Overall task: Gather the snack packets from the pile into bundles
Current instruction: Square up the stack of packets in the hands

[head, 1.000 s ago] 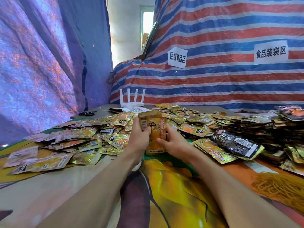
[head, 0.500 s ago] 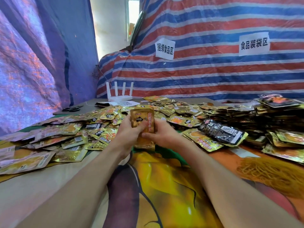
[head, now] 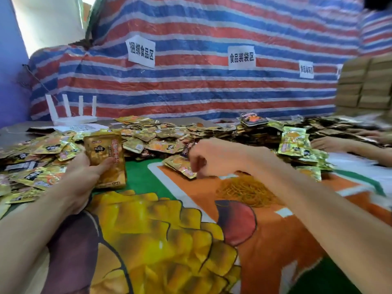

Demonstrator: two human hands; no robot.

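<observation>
My left hand (head: 82, 172) grips an upright stack of golden snack packets (head: 104, 153) standing on the printed cloth. My right hand (head: 214, 158) is off to the right with its fingers curled on the edge of a dark packet (head: 186, 150), most of it hidden under the hand. That packet lies on a few golden packets (head: 180, 166). The loose pile of packets (head: 148, 141) spreads across the table behind and to the left of both hands.
A heap of yellow rubber bands (head: 248, 192) lies just below my right wrist. Stacked packets (head: 254, 128) stand at the back right, where another person's hands (head: 331, 144) work. A white router (head: 72, 117) sits at the back left. Striped tarpaulin (head: 191, 92) closes off the rear.
My right hand has let go of the golden stack and moved right onto the dark packet. My left hand alone now holds the stack. The view has swung right.
</observation>
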